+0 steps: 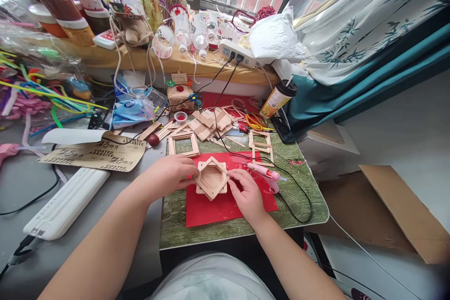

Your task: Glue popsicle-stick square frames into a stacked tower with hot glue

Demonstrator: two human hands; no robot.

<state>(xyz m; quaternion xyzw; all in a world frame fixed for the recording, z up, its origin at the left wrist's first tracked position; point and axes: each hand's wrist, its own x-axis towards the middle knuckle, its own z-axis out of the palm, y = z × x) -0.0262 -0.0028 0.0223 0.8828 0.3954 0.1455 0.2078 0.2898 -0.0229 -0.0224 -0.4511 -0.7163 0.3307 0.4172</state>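
Observation:
A diamond-turned square frame of wooden craft sticks (221, 188) lies on a squared craft-stick base (200, 191), forming a small open box. My left hand (176, 173) has its fingers closed at the frame's left corner. At the opposite corner, my right hand (246, 191) pinches the frame between thumb and fingers. Both pieces rest on a red sheet (202, 213). Just right of my right hand lies a pink glue gun (264, 170), its black cord trailing over the green table mat (298, 192).
Stick frames lie at the left (172, 145) and the right (267, 145). Behind them is a pile of craft sticks (220, 122). A drink cup (276, 101) stands by a phone (283, 129). Sandpaper (116, 152) and a white power strip (66, 204) lie left.

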